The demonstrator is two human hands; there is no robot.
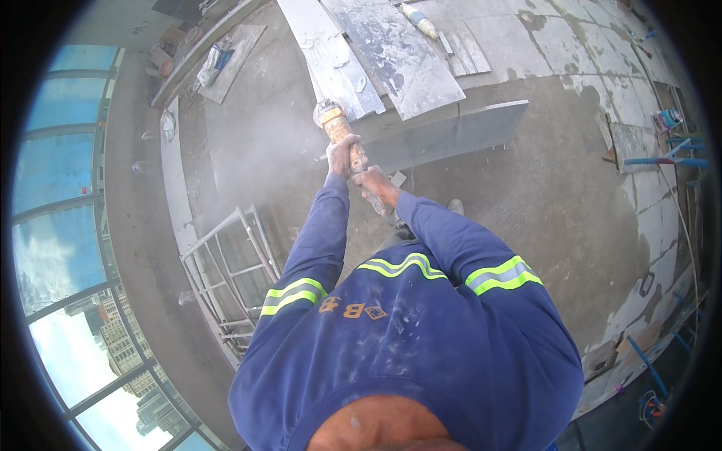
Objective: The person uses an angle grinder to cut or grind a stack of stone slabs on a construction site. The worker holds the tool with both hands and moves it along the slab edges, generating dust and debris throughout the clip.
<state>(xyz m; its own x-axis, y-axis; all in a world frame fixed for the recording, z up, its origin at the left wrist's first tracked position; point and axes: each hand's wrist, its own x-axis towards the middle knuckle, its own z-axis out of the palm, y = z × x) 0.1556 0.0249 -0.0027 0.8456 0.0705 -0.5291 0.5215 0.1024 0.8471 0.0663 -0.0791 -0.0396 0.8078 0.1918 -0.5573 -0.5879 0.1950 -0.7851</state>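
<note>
Both my hands are closed round a dusty orange angle grinder [336,124], held out in front of me. My left hand [341,156] grips it closer to the head. Behind it, my right hand [378,185] wraps the rear of the body. The grinder's head reaches the near end of a pale grey slab [325,52], and dust drifts off to the left. Whether the disc touches the slab cannot be made out. To the right lies a wider, smeared slab [406,68], and below it another slab [459,139] is set at a slant.
A white metal frame [226,270] stands at left, near a row of windows [64,184]. A bag [216,64] lies on a board at far left. A bottle-shaped container [420,20] is at the back. Blue pipes [665,161] and a bucket [667,119] are at right.
</note>
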